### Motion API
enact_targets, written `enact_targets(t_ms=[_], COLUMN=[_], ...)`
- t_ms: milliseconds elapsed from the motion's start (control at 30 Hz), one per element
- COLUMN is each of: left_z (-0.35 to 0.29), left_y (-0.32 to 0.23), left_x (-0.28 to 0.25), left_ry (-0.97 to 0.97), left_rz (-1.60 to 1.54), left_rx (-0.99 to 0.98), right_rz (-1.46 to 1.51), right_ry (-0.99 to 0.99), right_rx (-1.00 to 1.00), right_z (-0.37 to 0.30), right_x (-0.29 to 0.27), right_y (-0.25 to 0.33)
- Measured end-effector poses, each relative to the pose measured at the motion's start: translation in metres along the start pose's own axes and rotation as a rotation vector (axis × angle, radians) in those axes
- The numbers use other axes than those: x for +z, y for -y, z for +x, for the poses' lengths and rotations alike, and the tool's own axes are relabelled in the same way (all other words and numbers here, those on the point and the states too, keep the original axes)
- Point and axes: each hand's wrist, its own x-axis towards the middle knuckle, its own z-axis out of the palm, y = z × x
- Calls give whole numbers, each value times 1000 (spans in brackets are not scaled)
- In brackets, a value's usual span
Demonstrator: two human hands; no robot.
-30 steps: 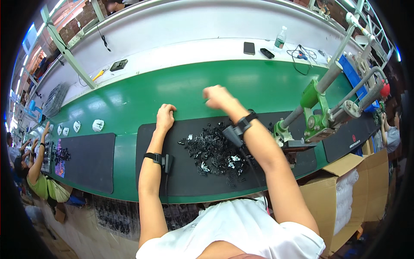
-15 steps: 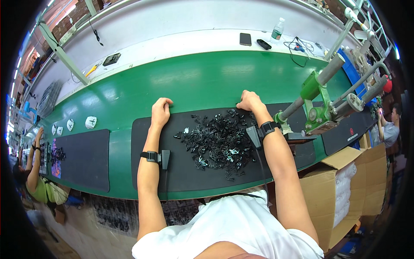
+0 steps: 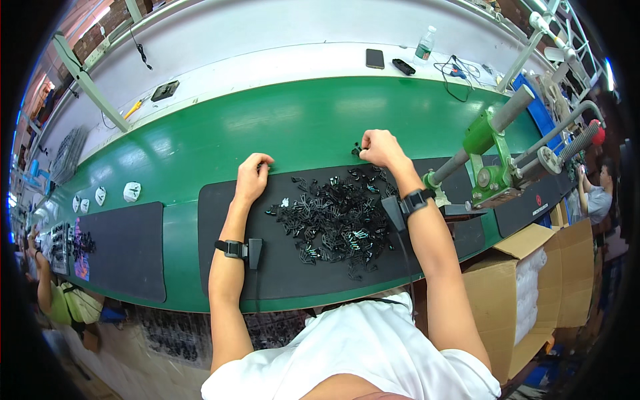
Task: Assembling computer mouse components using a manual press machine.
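A heap of small black plastic parts [image 3: 340, 217], some with pale shiny spots, is spread over the black mat [image 3: 230, 280] in front of me. My right hand [image 3: 380, 147] is closed at the far edge of the heap, over the green bench. A few of the black parts [image 3: 357, 149] show at its fingertips. Beyond the mat's far left edge, my left hand [image 3: 253, 177] is closed, thumb and fingers together. Something dark may be at its fingertips, too small to name.
A green lever press [image 3: 490, 167] stands right of my right forearm. An open cardboard box [image 3: 493, 287] with white bundles is at the lower right. White pieces [image 3: 133, 192] and another black mat [image 3: 130, 247] lie left, near a co-worker. A bottle [image 3: 425, 45] stands on the back ledge.
My right hand has lifted slightly up and left, and black parts now show at its fingertips. My left hand has shifted a little, staying closed.
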Motion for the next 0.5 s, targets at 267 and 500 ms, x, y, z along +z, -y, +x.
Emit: enact_targets(t_ms=[267,500], left_z=[-7,-13], left_y=[-40,-46], left_x=[19,20], left_ry=[323,607], left_rz=[-43,-636], left_rx=[194,-82], right_rz=[95,107], right_ry=[243,-57], right_rx=[-27,-120], right_z=[-63,-3], right_x=[-11,32], right_y=[1,8])
